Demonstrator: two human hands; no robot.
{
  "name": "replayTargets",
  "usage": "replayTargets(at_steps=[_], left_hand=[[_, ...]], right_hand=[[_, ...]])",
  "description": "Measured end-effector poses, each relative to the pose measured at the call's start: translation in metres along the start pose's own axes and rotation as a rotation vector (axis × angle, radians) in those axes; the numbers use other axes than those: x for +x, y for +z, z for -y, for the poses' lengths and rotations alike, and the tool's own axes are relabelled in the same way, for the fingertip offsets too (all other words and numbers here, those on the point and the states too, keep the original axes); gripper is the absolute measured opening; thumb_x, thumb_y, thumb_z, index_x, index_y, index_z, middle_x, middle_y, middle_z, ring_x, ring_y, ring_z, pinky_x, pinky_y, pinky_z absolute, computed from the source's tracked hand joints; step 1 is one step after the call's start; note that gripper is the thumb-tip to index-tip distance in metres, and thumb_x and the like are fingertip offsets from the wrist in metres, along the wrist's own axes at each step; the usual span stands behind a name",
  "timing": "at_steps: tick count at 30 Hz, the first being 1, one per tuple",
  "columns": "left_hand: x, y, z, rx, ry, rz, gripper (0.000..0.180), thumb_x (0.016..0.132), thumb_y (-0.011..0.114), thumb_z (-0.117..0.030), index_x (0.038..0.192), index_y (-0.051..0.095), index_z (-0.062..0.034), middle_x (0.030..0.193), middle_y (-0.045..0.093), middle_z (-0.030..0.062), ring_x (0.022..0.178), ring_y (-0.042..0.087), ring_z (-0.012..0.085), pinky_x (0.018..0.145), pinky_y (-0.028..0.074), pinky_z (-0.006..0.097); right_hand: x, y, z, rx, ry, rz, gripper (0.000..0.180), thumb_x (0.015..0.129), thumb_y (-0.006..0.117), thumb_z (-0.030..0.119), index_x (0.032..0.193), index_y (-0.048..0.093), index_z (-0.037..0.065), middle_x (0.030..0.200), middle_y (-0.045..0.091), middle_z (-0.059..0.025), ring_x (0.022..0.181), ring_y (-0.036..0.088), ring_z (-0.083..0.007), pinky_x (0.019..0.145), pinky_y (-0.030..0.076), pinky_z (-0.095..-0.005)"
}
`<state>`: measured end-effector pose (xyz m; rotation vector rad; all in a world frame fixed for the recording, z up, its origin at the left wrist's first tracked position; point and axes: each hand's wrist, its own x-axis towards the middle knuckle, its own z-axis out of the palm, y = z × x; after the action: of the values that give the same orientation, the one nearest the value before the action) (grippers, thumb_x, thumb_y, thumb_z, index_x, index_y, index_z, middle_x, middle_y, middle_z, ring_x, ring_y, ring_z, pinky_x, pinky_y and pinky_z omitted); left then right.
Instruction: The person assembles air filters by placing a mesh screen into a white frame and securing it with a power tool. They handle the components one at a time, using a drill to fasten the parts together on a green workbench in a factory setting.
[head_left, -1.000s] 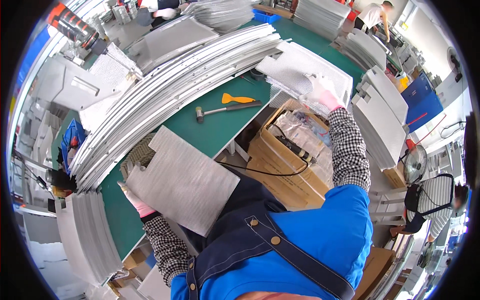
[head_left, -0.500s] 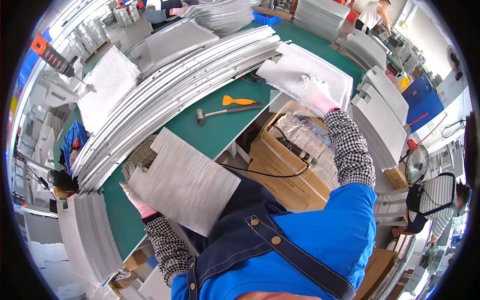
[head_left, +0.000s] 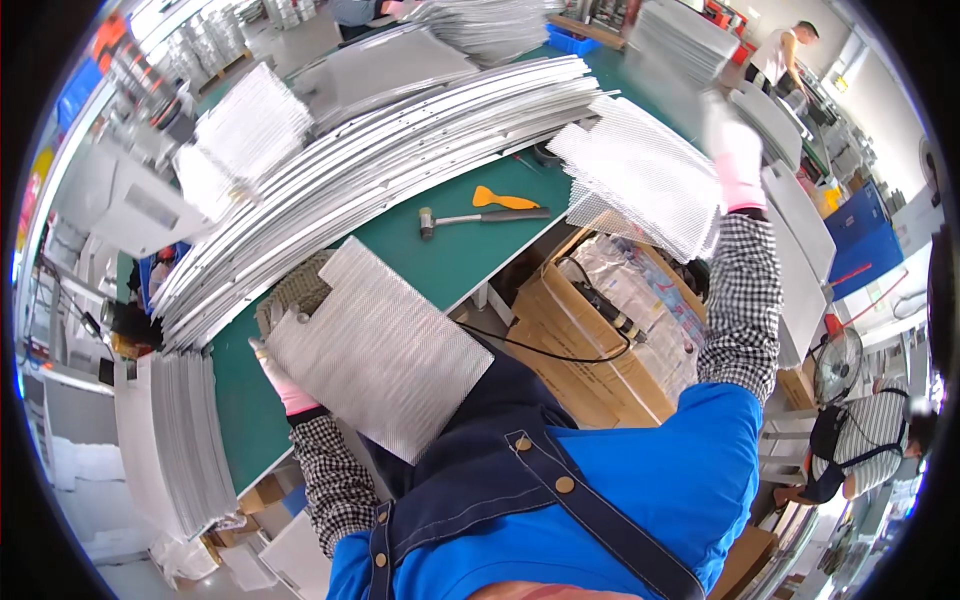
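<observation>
Notched mesh panel: here it is, the grey perforated sheet (head_left: 385,350) at 8 o'clock from the view's middle, tilted, one lower corner over the dark apron (head_left: 520,400).
Left hand: gloved, at 8 o'clock (head_left: 283,385), right against the panel's outer edge; some fingers are hidden, so I can't tell how firmly it grips.
Right hand: up at 2 o'clock (head_left: 735,155), badly blurred, beside the mesh pile; wide, narrow or holding something, I can't tell.
Mesh pile: bright sheets (head_left: 635,170) at 2 o'clock, edges unevenly fanned.
Mallet and scraper: both at 12 o'clock on the green tabletop (head_left: 420,270), mallet (head_left: 465,218) with its head toward 9, orange scraper (head_left: 503,199) just beside its handle.
Metal strips: a long, curving-looking stack (head_left: 365,160) at 11 o'clock.
Cardboard box: open and filled (head_left: 625,375), between 3 and 4 o'clock.
</observation>
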<state>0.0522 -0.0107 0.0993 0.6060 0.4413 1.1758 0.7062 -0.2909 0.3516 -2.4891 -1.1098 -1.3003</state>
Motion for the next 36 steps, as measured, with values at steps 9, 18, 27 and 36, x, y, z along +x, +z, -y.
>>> replayTargets(at_steps=[9,18,27,36], left_hand=[[-0.003,0.031,-0.004,-0.09,-0.039,-0.091,0.096,0.093,0.032,-0.081,0.151,0.041,-0.0044,0.127,0.061,0.0215,0.108,0.061,0.0331,0.097,0.051,0.047],[-0.012,0.044,-0.012,-0.21,-0.087,-0.046,0.111,0.084,0.031,-0.091,0.155,0.034,-0.0057,0.135,0.056,0.025,0.114,0.06,0.0345,0.099,0.053,0.051],[-0.006,0.027,-0.007,-0.395,-0.1,0.067,0.097,0.084,0.044,-0.087,0.144,0.044,-0.0107,0.128,0.058,0.0258,0.106,0.062,0.0349,0.091,0.055,0.053],[-0.007,0.036,-0.033,-0.249,0.09,0.201,0.115,0.079,0.052,-0.087,0.153,0.033,-0.0005,0.117,0.062,0.0213,0.098,0.066,0.0274,0.08,0.062,0.044]], right_hand=[[-0.049,-0.071,0.131,1.18,0.462,-0.102,0.041,0.102,0.05,0.009,0.141,0.052,-0.003,0.142,0.056,-0.0191,0.127,0.057,-0.0278,0.108,0.046,-0.0384],[-0.195,-0.056,0.364,1.908,0.278,1.274,0.048,0.095,0.051,-0.004,0.142,0.051,-0.006,0.129,0.063,-0.0109,0.109,0.062,-0.0161,0.097,0.049,-0.0278],[-0.208,-0.046,0.365,1.828,0.302,1.29,0.047,0.091,0.048,-0.01,0.138,0.054,-0.008,0.126,0.064,-0.0097,0.106,0.063,-0.016,0.094,0.049,-0.0274],[-0.197,-0.015,0.373,1.411,-0.416,0.648,0.068,0.089,0.067,0.008,0.151,0.039,0.001,0.129,0.061,-0.0138,0.108,0.063,-0.0162,0.096,0.051,-0.0295]])
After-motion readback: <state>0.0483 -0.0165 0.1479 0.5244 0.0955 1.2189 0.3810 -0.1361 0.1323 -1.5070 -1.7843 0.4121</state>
